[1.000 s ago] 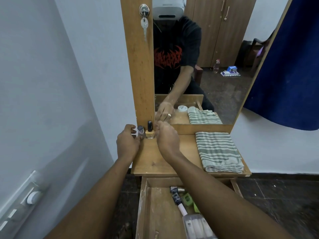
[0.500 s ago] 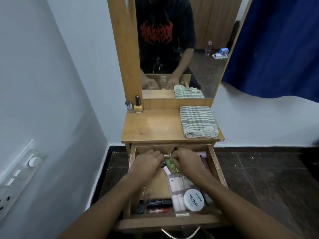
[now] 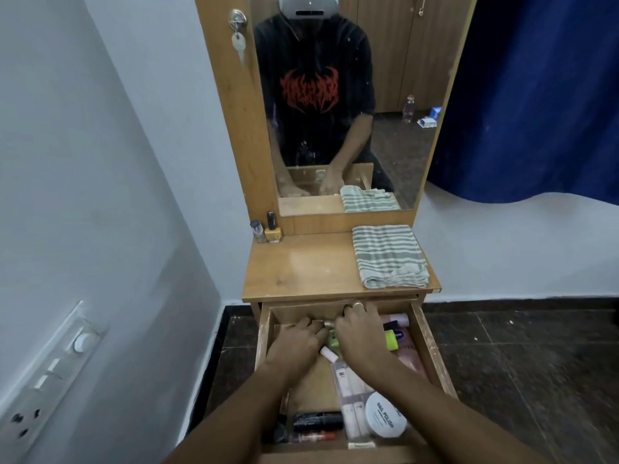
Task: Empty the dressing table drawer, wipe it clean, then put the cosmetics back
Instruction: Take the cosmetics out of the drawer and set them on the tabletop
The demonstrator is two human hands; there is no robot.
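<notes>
**Drawer (image 3: 432, 346) open, cosmetics inside**

Fingers (image 3: 310, 324) of left hand (image 3: 298, 343) and right hand (image 3: 360, 333) stay curled onto the gold-capped tube (image 3: 329, 324), as before. A white jar (image 3: 385, 418) lies nearer the front. Nail polish bottles (image 3: 273, 229) and a striped cloth (image 3: 388, 256) sit on the tabletop (image 3: 301, 266).

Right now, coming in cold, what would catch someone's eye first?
The left hand and right hand meet at a small gold item at the back of the open drawer, crowded with cosmetics. A folded striped cloth lies on the right of the tabletop; two nail polish bottles stand at its back-left corner.
</notes>
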